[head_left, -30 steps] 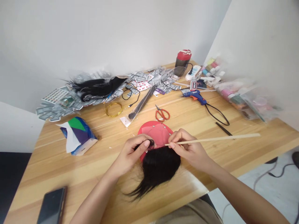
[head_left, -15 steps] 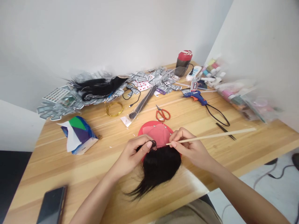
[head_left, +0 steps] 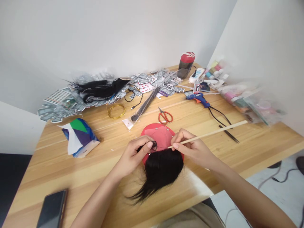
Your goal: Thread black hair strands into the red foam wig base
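In front of me lies a round red base (head_left: pixel 144 130) with a pink fabric piece (head_left: pixel 162 136) on it, small pale dots along the fabric's edge. Black hair (head_left: pixel 163 167) covers its near side and trails toward the lower left. My left hand (head_left: pixel 139 152) pinches a looped bundle of black hair strands (head_left: pixel 154 145) at the left of the base. Between thumb and fingers, my right hand (head_left: pixel 187 145) grips a thin wooden stick (head_left: pixel 211 133). The stick's tip rests close to the upper edge of the hair, and its long end points up and right.
Red-handled scissors (head_left: pixel 165 116) lie beyond the base. A blue glue gun (head_left: pixel 199 99) and black tweezers (head_left: pixel 229 134) are to the right. At left are a tissue pack (head_left: pixel 79 137), gold wire (head_left: pixel 116 111) and a phone (head_left: pixel 52 209). Playing cards (head_left: pixel 144 87) cover the back.
The stick's far end has swung down and to the left, across the tweezers. Both hands have shifted only slightly, still holding the same things.
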`<state>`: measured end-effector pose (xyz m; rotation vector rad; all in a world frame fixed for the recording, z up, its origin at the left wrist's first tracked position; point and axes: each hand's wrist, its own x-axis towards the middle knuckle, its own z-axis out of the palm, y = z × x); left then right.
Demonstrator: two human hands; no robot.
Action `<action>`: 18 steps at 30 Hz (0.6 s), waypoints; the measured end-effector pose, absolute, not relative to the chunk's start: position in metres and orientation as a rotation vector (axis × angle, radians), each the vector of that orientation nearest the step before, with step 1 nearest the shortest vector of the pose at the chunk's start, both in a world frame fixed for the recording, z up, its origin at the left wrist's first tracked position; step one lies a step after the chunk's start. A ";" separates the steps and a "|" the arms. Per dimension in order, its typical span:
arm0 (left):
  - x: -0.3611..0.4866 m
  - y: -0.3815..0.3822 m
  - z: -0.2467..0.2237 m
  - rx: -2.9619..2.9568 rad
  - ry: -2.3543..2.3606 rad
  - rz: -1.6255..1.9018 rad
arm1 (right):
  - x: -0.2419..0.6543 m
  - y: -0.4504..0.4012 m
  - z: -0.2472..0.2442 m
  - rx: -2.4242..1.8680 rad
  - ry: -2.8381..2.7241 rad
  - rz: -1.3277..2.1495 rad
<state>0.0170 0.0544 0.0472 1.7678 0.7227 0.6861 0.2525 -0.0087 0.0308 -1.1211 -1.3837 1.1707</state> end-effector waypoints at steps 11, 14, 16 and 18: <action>0.018 0.055 0.044 1.782 0.700 0.650 | 0.251 -0.006 0.036 -1.127 -1.344 1.213; 0.017 0.054 0.044 1.789 0.702 0.637 | 0.251 -0.007 0.034 -1.145 -1.339 1.196; 0.017 0.053 0.044 1.793 0.704 0.629 | 0.250 -0.008 0.033 -1.157 -1.335 1.179; 0.017 0.053 0.045 1.797 0.703 0.623 | 0.250 -0.009 0.032 -1.164 -1.331 1.167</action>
